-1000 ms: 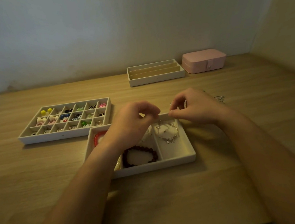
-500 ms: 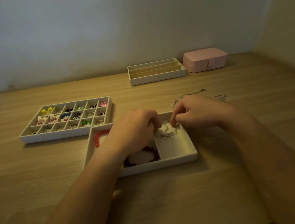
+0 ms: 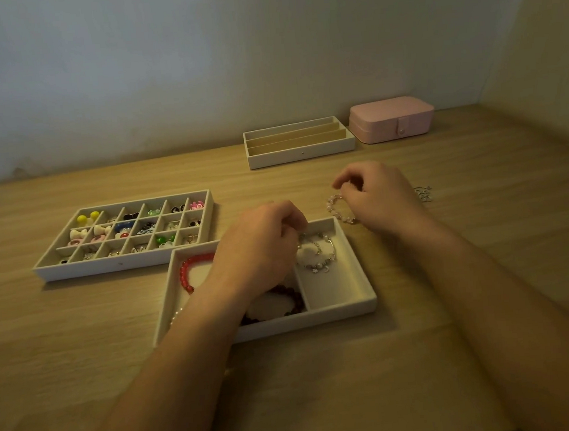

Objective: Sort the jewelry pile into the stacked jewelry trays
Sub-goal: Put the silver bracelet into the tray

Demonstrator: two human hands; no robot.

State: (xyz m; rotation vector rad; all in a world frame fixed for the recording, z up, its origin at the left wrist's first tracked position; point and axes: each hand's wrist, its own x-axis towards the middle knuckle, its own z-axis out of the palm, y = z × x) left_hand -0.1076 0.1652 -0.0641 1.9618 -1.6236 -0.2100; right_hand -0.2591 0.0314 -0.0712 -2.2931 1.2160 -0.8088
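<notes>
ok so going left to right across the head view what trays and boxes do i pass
compartment tray → slotted tray → pink jewelry box; the bracelet tray overlaps these, so left out

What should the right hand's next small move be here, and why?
Probably lift the pink bead bracelet and carry it to the near tray. It lies on the table just beyond that tray, with the right hand curled over it; whether the fingers pinch it yet is unclear. The silver bracelet lies in the tray's right compartment, whose near half is bare.
</notes>
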